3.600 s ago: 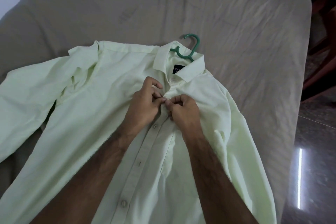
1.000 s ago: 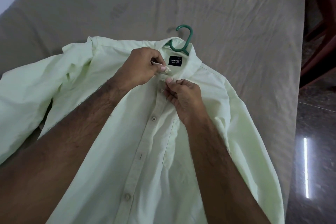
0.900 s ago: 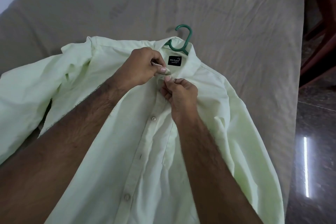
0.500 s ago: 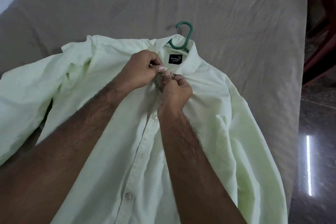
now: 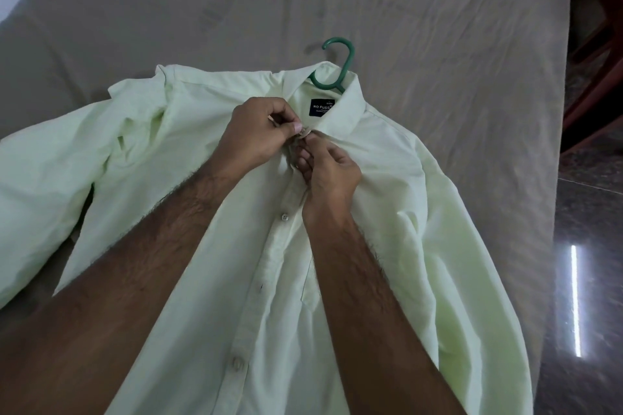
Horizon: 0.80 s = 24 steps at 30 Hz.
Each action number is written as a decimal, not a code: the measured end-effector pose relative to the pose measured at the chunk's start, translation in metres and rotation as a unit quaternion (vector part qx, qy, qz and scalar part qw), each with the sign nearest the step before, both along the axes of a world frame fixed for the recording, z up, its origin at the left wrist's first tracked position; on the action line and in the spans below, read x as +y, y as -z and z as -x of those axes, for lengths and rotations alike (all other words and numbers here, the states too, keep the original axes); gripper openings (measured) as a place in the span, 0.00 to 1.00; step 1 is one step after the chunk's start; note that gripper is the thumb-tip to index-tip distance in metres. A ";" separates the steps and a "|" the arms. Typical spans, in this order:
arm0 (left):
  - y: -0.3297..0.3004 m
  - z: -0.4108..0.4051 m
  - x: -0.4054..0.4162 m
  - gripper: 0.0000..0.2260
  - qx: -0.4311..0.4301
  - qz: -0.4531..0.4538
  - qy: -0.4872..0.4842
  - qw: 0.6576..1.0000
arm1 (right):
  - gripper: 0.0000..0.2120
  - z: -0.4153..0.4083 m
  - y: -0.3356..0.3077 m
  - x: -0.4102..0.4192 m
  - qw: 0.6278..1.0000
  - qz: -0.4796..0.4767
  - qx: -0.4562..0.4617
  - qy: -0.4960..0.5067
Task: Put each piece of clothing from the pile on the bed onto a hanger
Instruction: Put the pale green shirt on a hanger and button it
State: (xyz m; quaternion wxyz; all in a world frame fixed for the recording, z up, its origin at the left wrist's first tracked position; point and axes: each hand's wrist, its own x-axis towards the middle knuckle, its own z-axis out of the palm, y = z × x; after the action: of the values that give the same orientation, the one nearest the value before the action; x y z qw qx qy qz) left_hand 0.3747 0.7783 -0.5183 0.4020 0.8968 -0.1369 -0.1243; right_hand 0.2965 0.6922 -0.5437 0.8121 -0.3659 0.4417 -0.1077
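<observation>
- Pinching the collar's top button, my left hand (image 5: 254,136) and right hand (image 5: 328,168) meet fingertip to fingertip.
- Under both lies the pale green shirt (image 5: 354,246), with the green hanger (image 5: 340,66) hook just beyond.
- I judge buttoning is in hand; next, I push the button through its hole.

Matt cloth shirt (image 5: 387,212), smooth plastic hanger (image 5: 349,57), creased cloth bedsheet (image 5: 438,27), glossy floor (image 5: 590,263).

Shirts: we count one, the pale green shirt (image 5: 387,212).
Hangers: we see one green hanger (image 5: 338,66).
Hands: we count two, the left hand (image 5: 256,135) and right hand (image 5: 328,172).
Beds: one bed (image 5: 438,10).
Visible buttons: we count two.
</observation>
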 end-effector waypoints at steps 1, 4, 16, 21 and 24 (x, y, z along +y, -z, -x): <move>-0.001 0.001 -0.001 0.02 -0.002 0.002 0.003 1.000 | 0.02 0.002 -0.001 0.000 1.000 0.000 -0.007 -0.006; -0.003 0.004 0.000 0.03 -0.007 0.005 0.020 1.000 | 0.04 0.002 -0.003 -0.002 1.000 -0.010 -0.008 -0.009; -0.003 -0.001 0.007 0.04 -0.225 -0.090 0.216 0.946 | 0.10 0.005 -0.008 -0.008 0.992 0.018 0.016 -0.120; -0.002 0.000 -0.001 0.02 -0.145 -0.090 0.159 0.972 | 0.06 0.012 -0.010 -0.001 0.991 0.086 0.014 -0.105; -0.009 -0.008 -0.011 0.06 -0.021 -0.073 0.138 0.987 | 0.04 0.019 -0.014 -0.001 0.974 0.201 -0.013 -0.104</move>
State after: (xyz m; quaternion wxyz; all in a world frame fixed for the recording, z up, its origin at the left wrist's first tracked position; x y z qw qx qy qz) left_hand 0.3832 0.7674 -0.5091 0.3112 0.8987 -0.2585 -0.1690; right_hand 0.2776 0.6915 -0.5297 0.7342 -0.5643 0.3600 -0.1138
